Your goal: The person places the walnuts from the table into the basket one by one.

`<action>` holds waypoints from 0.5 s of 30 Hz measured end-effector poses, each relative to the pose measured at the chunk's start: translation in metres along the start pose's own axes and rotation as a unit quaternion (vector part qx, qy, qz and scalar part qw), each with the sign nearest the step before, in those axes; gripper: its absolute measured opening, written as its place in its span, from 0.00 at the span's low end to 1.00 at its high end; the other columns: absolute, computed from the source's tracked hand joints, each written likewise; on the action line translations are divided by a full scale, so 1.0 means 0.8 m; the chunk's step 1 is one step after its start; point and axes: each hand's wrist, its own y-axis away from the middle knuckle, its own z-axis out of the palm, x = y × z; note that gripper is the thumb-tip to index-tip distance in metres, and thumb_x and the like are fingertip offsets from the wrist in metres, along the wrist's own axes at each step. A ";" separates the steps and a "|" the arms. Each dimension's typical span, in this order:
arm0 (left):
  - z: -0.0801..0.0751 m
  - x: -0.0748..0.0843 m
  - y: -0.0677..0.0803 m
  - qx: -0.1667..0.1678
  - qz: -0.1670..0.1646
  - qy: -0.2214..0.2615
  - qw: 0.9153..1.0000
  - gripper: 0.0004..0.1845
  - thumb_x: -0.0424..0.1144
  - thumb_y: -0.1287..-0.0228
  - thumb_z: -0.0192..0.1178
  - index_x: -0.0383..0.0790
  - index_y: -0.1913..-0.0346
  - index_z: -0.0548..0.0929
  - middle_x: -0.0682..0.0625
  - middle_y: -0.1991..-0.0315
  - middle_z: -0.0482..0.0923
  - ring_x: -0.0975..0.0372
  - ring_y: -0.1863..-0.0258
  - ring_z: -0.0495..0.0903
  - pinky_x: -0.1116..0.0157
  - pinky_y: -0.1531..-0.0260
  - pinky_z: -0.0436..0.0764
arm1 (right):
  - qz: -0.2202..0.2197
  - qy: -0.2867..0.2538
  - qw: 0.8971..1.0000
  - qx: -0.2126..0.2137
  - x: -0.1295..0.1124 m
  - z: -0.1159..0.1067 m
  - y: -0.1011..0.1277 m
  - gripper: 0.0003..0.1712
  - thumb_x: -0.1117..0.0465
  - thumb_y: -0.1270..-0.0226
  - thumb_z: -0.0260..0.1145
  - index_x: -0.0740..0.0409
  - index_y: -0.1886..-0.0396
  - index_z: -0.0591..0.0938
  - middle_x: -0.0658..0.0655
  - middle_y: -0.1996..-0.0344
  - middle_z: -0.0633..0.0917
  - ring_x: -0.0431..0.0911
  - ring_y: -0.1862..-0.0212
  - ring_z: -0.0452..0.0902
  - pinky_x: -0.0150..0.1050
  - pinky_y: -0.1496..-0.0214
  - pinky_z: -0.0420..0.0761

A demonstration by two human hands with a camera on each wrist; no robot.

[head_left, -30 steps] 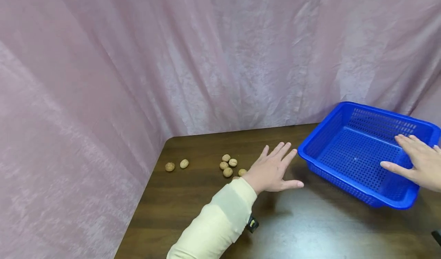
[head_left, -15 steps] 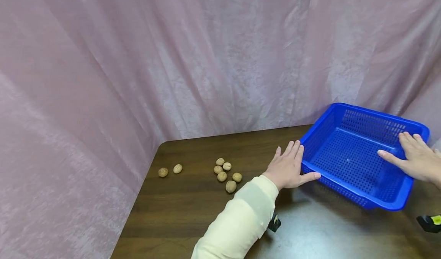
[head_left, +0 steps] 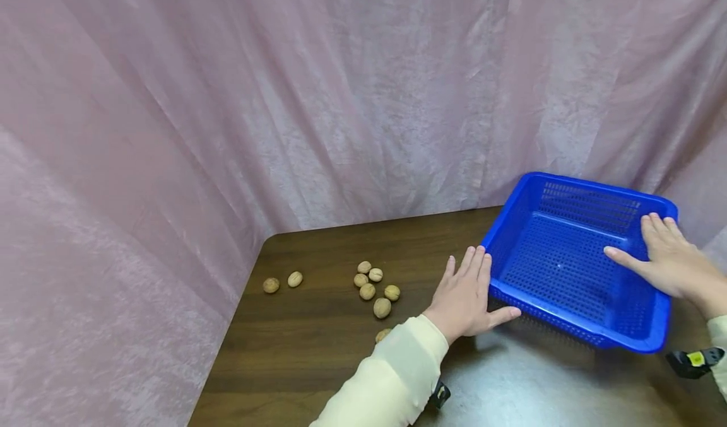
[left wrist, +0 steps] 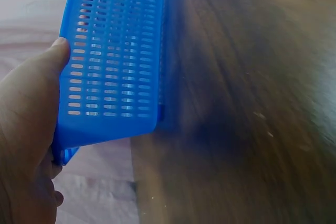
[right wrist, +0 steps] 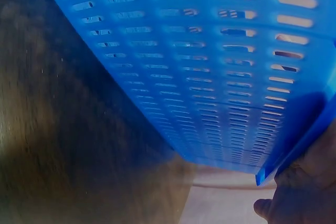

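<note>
A blue perforated plastic basket [head_left: 591,187] stands on the dark wooden table [head_left: 318,351] at the right; nothing shows inside it. My left hand [head_left: 468,291] lies flat against its left wall with straight fingers, thumb along the near edge. In the left wrist view the left hand [left wrist: 26,119] touches the basket [left wrist: 110,61] wall. My right hand [head_left: 667,260] rests on the right rim, fingers straight, thumb reaching inside. The right wrist view shows the basket [right wrist: 210,66] underside close up, with the right hand [right wrist: 310,192] at its corner.
Several walnuts [head_left: 375,283] lie in a cluster left of my left hand. Two more walnuts [head_left: 283,282] sit near the table's far left corner, and one walnut [head_left: 383,334] by my cream sleeve [head_left: 392,376]. A pink curtain [head_left: 227,99] hangs behind and to the left.
My left hand moved right from the bare table to the basket's left wall. The basket and my right hand shifted left across the table.
</note>
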 end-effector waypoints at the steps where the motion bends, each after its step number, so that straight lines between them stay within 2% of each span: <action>1: -0.001 -0.001 0.004 0.000 0.003 -0.004 1.000 0.58 0.83 0.48 0.25 0.44 0.23 0.41 0.51 0.23 0.33 0.61 0.26 0.26 0.54 0.28 0.41 | 0.000 0.000 1.000 -0.003 -0.002 0.000 -0.002 0.59 0.37 0.29 0.51 0.80 0.31 0.32 0.83 0.34 0.34 0.68 0.32 0.16 0.64 0.34 0.24; 6: -0.003 -0.006 0.030 0.001 0.023 -0.007 1.000 0.59 0.83 0.48 0.26 0.43 0.23 0.42 0.49 0.23 0.34 0.61 0.27 0.24 0.54 0.29 0.40 | -0.022 -0.002 1.000 -0.018 -0.013 0.003 -0.011 0.59 0.37 0.30 0.52 0.80 0.31 0.33 0.82 0.33 0.34 0.69 0.31 0.18 0.63 0.33 0.26; 9: -0.001 -0.010 0.051 0.010 0.030 0.001 1.000 0.59 0.82 0.47 0.27 0.41 0.23 0.42 0.47 0.23 0.35 0.59 0.26 0.27 0.53 0.29 0.41 | -0.040 -0.011 0.999 -0.032 -0.026 0.006 -0.015 0.58 0.38 0.29 0.52 0.79 0.30 0.34 0.81 0.32 0.34 0.67 0.30 0.18 0.60 0.31 0.25; 15: 0.011 -0.021 0.050 0.054 0.081 0.009 0.995 0.59 0.80 0.44 0.35 0.37 0.24 0.45 0.43 0.23 0.40 0.54 0.25 0.37 0.50 0.29 0.45 | -0.002 -0.028 0.999 -0.040 -0.029 0.008 -0.012 0.58 0.35 0.30 0.50 0.73 0.28 0.34 0.75 0.29 0.33 0.63 0.29 0.18 0.62 0.31 0.27</action>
